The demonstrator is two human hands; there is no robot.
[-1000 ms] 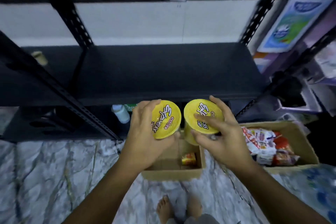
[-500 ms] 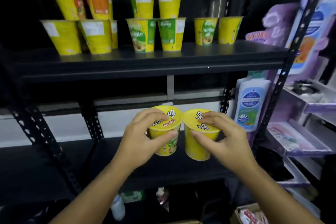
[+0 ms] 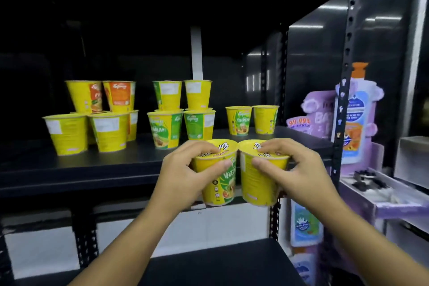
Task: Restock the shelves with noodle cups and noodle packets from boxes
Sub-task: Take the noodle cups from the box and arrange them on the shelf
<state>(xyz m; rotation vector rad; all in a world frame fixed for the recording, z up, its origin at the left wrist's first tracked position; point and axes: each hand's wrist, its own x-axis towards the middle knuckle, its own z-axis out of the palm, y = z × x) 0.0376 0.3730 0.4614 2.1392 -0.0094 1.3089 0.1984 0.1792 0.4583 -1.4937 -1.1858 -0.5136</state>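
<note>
Two yellow lidded paper noodle cups, touching, held at black metal shelf point(image 3: 92, 169) front edge. Left cup point(image 3: 220, 186): left hand point(image 3: 183, 169) fingers clamped round rim. Right cup point(image 3: 257, 188): right hand point(image 3: 301, 169) likewise. Step: shelving. Next, likely: set upright before rear green-label cup pair point(image 3: 239, 121).

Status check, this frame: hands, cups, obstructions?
Left hand grips left cup, right hand grips right cup. Both cups held at shelf front, not yet set down. No visible obstruction.
</note>
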